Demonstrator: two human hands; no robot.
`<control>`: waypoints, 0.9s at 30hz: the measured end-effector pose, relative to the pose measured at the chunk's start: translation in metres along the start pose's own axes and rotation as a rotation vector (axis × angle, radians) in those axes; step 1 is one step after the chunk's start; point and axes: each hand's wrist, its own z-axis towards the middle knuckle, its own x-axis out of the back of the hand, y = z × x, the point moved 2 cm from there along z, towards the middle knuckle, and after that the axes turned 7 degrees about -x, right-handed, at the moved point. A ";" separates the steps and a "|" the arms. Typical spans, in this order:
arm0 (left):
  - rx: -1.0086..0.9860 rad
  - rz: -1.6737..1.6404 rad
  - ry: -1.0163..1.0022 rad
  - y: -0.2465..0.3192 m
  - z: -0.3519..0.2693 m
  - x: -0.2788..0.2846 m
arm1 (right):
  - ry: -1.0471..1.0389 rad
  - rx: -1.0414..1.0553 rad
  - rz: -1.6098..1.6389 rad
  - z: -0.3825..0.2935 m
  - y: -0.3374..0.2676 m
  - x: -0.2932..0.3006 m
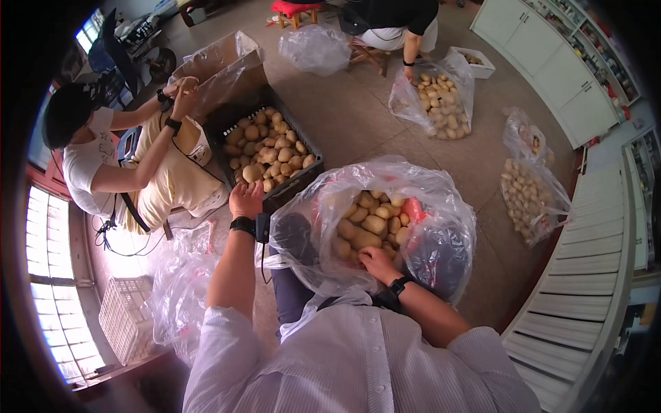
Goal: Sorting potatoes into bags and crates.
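Note:
A clear plastic bag [444, 191] stands wide open between my knees, with many potatoes [373, 224] inside. My right hand [378, 263] rests in the bag, its fingertips on potatoes near the front; whether it grips one cannot be told. Ahead on the left is a black plastic crate [315, 168], partly filled with potatoes [271, 149]. At the crate's near edge lies my left hand [247, 199], palm down, its fingers pointing towards the potatoes; its hold is unclear. Red plastic [413, 209] shows inside the bag on the right.
A person [88, 155] sits left beside the crate and a cardboard box [217, 77]. Another person's hand [408, 72] touches a potato bag [449, 111] ahead. Bagged potatoes [524, 196] stand right, near a white radiator [573, 289]. Plastic bags [181, 294] and a white crate [124, 315] lie left.

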 end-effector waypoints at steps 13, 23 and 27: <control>0.629 -0.047 -0.275 -0.078 -0.174 -0.199 | 0.093 0.112 -0.067 -0.004 0.005 0.008; 0.734 0.516 -0.189 -0.133 -0.214 -0.160 | 0.158 0.076 -0.129 -0.008 -0.004 0.012; 0.401 1.067 -0.407 -0.139 -0.210 -0.166 | 0.138 0.055 -0.155 -0.009 -0.004 0.013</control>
